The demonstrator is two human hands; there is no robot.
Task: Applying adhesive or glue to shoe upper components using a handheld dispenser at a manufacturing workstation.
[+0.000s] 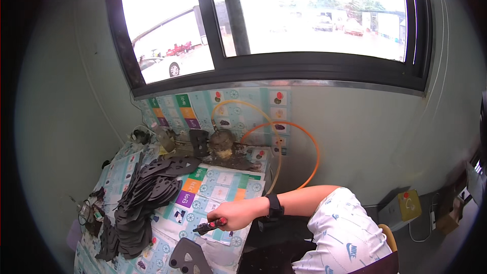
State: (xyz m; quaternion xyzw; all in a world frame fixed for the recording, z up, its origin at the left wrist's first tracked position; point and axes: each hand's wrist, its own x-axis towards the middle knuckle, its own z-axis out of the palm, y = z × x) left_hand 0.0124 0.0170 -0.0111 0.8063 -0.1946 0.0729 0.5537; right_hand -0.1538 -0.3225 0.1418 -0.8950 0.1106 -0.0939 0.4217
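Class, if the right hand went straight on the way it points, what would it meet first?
Probably the pile of dark flat pieces, though the tool in the right hand might brush the single dark piece first; depth is unclear.

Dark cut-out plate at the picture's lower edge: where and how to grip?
Probably pinch the dark plate by its solid upper band, coming from the left: it looks thin, openings interrupt it lower down, and the right hand with its red-and-black tool sits just beyond the top.
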